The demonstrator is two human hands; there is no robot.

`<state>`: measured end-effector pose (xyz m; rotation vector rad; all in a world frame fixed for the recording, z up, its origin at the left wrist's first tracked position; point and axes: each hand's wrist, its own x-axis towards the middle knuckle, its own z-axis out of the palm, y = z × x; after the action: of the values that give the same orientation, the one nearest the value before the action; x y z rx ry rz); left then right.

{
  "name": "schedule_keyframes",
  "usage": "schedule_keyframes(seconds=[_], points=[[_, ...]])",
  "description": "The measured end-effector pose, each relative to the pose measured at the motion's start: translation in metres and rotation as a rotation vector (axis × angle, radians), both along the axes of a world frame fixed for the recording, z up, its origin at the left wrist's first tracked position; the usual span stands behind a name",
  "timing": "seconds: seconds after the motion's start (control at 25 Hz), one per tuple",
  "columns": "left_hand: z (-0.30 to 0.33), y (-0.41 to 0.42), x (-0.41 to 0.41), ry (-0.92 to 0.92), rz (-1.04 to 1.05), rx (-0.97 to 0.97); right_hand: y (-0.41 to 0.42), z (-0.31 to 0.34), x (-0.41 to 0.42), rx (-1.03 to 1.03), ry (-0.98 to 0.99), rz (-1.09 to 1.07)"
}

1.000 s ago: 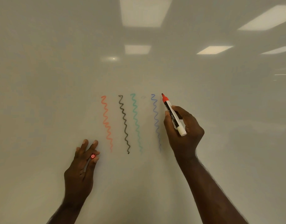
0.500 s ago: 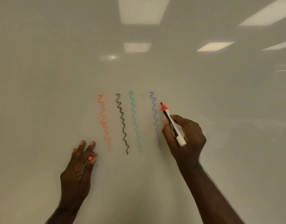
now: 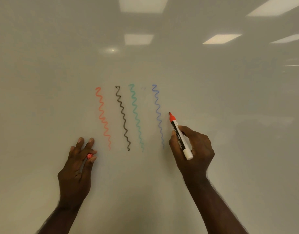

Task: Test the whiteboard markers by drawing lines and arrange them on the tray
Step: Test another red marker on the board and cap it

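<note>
The whiteboard (image 3: 229, 102) fills the view and bears wavy test lines side by side: an orange line (image 3: 102, 118), a black line (image 3: 123, 118), a green line (image 3: 136, 116) and a blue line (image 3: 158, 115). My right hand (image 3: 192, 149) grips an uncapped red marker (image 3: 179, 135), its tip pointing up-left just right of the blue line; no red mark shows beside it. My left hand (image 3: 77, 166) rests against the board at lower left and pinches the marker's red cap (image 3: 89, 155) between fingertips. The tray is out of view.
Ceiling lights reflect in the glossy board at the top and upper right. Bare board surface lies right of the blue line and below the lines.
My right hand has carried the red marker downward along the board beside the blue line, from its top to about mid-height. The left hand stays in place with the cap.
</note>
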<state>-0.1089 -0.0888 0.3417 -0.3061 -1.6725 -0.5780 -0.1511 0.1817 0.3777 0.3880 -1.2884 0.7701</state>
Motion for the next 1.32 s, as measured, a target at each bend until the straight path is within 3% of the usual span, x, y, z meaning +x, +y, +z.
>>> schedule_keyframes(seconds=[0.56, 0.88, 1.0, 1.12, 1.32], points=[[-0.018, -0.004, -0.007, -0.017, -0.024, 0.02, 0.003, -0.069, 0.013, 0.032, -0.089, -0.041], [-0.023, 0.002, 0.009, -0.115, -0.107, 0.129, 0.007, -0.091, 0.032, -0.006, -0.16, 0.036], [-0.029, 0.008, 0.028, -0.236, -0.414, 0.345, -0.005, -0.102, 0.056, 0.01, -0.223, 0.252], [-0.068, 0.019, 0.049, -0.307, -0.455, 0.566, -0.03, -0.129, 0.083, 0.01, -0.383, 0.583], [-0.149, 0.019, 0.084, -0.592, -0.708, 1.206, -0.056, -0.199, 0.108, -0.098, -0.777, 0.996]])
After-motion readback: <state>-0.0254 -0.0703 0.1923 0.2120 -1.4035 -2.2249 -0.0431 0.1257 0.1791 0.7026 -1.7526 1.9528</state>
